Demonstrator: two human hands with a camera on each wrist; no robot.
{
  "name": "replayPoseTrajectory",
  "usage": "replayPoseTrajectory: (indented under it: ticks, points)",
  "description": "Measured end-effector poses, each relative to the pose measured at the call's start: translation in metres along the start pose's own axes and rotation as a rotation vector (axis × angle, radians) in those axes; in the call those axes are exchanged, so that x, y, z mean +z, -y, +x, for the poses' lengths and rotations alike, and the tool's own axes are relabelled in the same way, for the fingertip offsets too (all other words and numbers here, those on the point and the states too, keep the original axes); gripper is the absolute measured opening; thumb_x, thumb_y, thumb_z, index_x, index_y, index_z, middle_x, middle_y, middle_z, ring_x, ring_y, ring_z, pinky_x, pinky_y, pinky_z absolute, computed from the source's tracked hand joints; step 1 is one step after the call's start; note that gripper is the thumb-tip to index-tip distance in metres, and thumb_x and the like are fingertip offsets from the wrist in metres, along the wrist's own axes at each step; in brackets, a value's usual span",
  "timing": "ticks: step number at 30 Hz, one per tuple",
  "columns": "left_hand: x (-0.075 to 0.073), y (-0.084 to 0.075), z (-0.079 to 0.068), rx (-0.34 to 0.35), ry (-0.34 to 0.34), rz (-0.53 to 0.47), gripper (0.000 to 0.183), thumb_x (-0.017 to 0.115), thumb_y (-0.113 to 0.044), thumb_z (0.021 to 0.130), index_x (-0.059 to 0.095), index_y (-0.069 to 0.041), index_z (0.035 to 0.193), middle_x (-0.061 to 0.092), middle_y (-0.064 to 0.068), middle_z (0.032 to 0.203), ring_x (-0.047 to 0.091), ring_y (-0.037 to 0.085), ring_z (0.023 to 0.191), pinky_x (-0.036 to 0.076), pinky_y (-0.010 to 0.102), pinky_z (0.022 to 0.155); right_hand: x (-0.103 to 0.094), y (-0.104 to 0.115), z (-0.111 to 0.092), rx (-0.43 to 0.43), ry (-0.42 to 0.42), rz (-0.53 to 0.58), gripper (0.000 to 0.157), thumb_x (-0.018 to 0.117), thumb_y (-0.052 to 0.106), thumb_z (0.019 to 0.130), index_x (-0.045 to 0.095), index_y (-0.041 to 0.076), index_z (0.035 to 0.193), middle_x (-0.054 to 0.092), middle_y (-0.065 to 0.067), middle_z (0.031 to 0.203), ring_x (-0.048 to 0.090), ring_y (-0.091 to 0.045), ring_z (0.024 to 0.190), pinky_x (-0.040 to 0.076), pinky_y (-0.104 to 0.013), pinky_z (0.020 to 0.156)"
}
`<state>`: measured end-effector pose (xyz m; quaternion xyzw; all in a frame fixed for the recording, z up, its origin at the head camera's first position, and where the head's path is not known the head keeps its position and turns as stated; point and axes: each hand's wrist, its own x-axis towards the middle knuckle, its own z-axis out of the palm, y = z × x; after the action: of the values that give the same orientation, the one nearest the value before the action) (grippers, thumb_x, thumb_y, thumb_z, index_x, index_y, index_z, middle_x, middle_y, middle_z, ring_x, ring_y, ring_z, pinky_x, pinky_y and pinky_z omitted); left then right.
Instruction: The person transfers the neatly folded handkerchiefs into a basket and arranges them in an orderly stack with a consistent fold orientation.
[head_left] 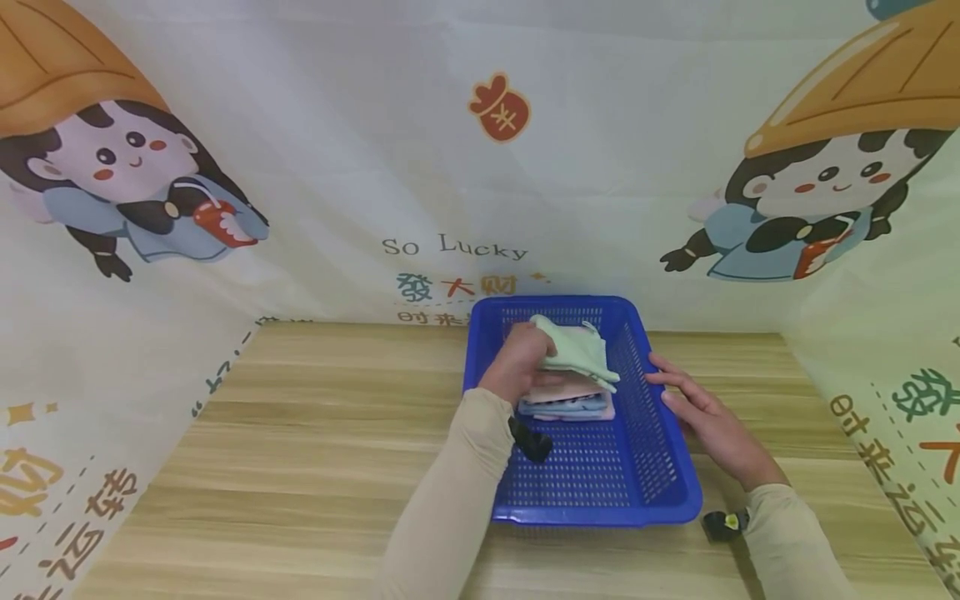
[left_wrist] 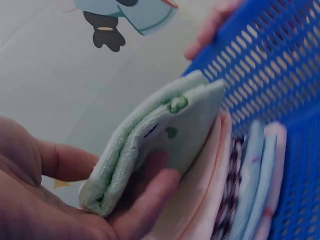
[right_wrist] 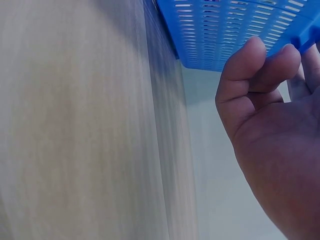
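My left hand (head_left: 521, 358) pinches a folded pale green cloth (head_left: 577, 350) between thumb and fingers, over the blue plastic basket (head_left: 667, 492). In the left wrist view the green cloth (left_wrist: 150, 135) is tilted, with a small green knot and a printed mark on its face. Just beneath it lies a stack of folded cloths (head_left: 566, 407), pink, dark-patterned and light blue, inside the basket. My right hand (head_left: 701, 417) rests its fingers on the basket's right rim. In the right wrist view its fingers (right_wrist: 250, 55) bend loosely against the basket's outer side.
The basket stands on a wood-grain table (head_left: 322, 433), near its back edge. Behind and beside the table hangs a pale printed sheet (head_left: 337, 150) with cartoon figures and lettering. Black wrist cameras (head_left: 723, 525) are strapped to both wrists.
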<state>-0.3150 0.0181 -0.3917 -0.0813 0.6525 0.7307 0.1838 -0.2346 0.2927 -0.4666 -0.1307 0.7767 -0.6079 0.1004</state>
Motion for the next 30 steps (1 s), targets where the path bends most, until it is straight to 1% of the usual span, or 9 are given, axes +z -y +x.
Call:
replayPoseTrajectory:
  ticks: [2,5,9,11,13,16,21,27,30]
  points:
    - [-0.001,0.001,-0.001,0.034,-0.03,0.121,0.081,0.043,0.006,0.085,0.016,0.001,0.161,0.028,0.021,0.158,0.046,0.035,0.124,0.053,0.048,0.105,0.0,0.0,0.0,0.001,-0.002,-0.004,0.051,0.038,0.04,0.111,0.041,0.01,0.152,0.008,0.014,0.173,0.066,0.0,0.117,0.063,-0.03,0.086]
    - [-0.003,0.001,-0.003,0.072,-0.072,0.247,0.079,0.044,0.0,0.085,0.012,0.006,0.158,0.025,0.023,0.159,0.041,0.035,0.127,0.043,0.046,0.111,0.001,0.0,0.0,-0.001,0.001,0.001,0.051,0.038,0.04,0.111,0.041,0.01,0.152,0.008,0.013,0.173,0.067,0.0,0.117,0.063,-0.03,0.086]
    - [-0.007,0.0,-0.004,0.072,-0.111,0.314,0.083,0.041,-0.006,0.088,0.003,0.004,0.161,0.013,0.024,0.168,0.023,0.037,0.152,0.028,0.051,0.126,0.001,0.001,0.0,-0.014,0.003,0.008,0.05,0.038,0.038,0.111,0.042,0.009,0.151,0.008,0.013,0.173,0.066,0.0,0.117,0.063,-0.03,0.086]
    - [-0.009,-0.001,-0.004,0.066,-0.12,0.349,0.083,0.039,-0.008,0.091,-0.002,0.002,0.162,0.003,0.022,0.171,0.012,0.036,0.158,0.021,0.05,0.13,0.001,0.001,0.0,-0.024,0.005,0.004,0.049,0.038,0.037,0.111,0.042,0.008,0.151,0.009,0.012,0.173,0.064,0.003,0.119,0.062,-0.029,0.086]
    - [-0.01,-0.002,-0.002,0.071,-0.134,0.395,0.08,0.037,-0.009,0.092,-0.002,0.001,0.162,0.002,0.021,0.172,0.01,0.035,0.159,0.018,0.048,0.131,0.001,0.001,0.0,-0.032,0.001,0.0,0.049,0.038,0.037,0.111,0.043,0.008,0.15,0.009,0.011,0.173,0.061,0.006,0.122,0.061,-0.027,0.088]
    - [-0.011,0.0,0.0,0.067,-0.151,0.445,0.073,0.034,-0.009,0.097,0.003,0.0,0.162,0.011,0.022,0.171,0.022,0.035,0.155,0.025,0.05,0.128,0.002,0.001,0.0,-0.041,-0.004,-0.01,0.048,0.038,0.037,0.111,0.044,0.008,0.15,0.009,0.009,0.174,0.053,0.013,0.125,0.06,-0.024,0.089]
    - [-0.01,0.003,0.004,0.097,-0.233,0.5,0.059,0.039,-0.005,0.098,0.03,-0.003,0.156,0.044,0.021,0.157,0.048,0.034,0.138,0.045,0.049,0.115,0.003,0.001,0.0,-0.039,-0.012,-0.029,0.049,0.038,0.038,0.111,0.045,0.008,0.149,0.01,0.008,0.174,0.049,0.016,0.126,0.06,-0.024,0.089]
    - [-0.011,0.004,0.008,0.141,-0.284,0.406,0.055,0.04,0.002,0.097,0.042,-0.007,0.151,0.057,0.017,0.145,0.056,0.033,0.131,0.05,0.048,0.109,0.003,0.001,0.0,-0.026,-0.022,-0.049,0.049,0.039,0.04,0.111,0.046,0.011,0.149,0.011,0.011,0.173,0.038,0.006,0.14,0.059,-0.022,0.091]
    - [-0.011,0.005,0.01,0.143,-0.293,0.346,0.055,0.039,0.004,0.097,0.044,-0.007,0.15,0.057,0.018,0.143,0.057,0.033,0.13,0.051,0.047,0.108,0.003,0.001,0.0,-0.028,-0.018,-0.04,0.049,0.039,0.04,0.111,0.045,0.01,0.149,0.011,0.011,0.173,0.04,0.006,0.139,0.059,-0.022,0.091]
